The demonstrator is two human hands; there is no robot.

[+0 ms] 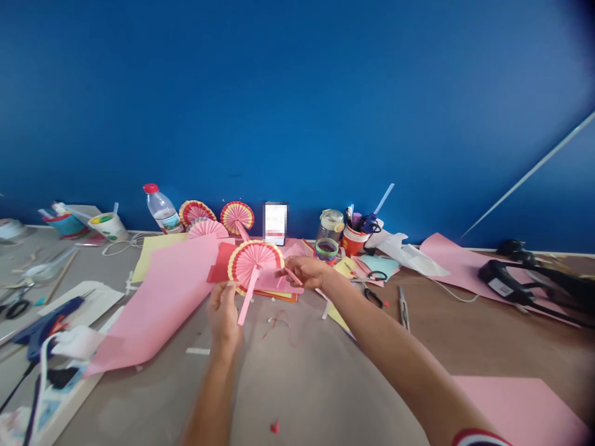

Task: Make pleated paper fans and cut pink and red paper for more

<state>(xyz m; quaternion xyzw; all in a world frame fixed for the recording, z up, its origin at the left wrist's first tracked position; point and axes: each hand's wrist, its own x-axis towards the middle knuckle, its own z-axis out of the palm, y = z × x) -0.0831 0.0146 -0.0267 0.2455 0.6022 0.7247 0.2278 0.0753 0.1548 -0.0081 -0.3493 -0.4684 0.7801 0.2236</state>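
Note:
A round pleated paper fan (253,255), pink with red and yellow rings and a long pink strip handle, is held up over the desk. My left hand (226,313) grips it at its lower left edge, fingers partly behind the paper. To the right of the fan, my right hand (304,271) is closed on a narrow folded pink paper strip (292,276). Whether the right fingertips touch the fan I cannot tell. Two similar fans, one a finished-looking fan (237,216) and one a wider fan (198,214), lean against the blue wall behind.
A large pink sheet (160,297) curls up at the left, beside a glue gun (51,325) and power strip (69,396). Further back stand a bottle (162,210), a phone (275,223), a jar (331,226) and a pen cup (354,238). A utility knife (403,308) lies right.

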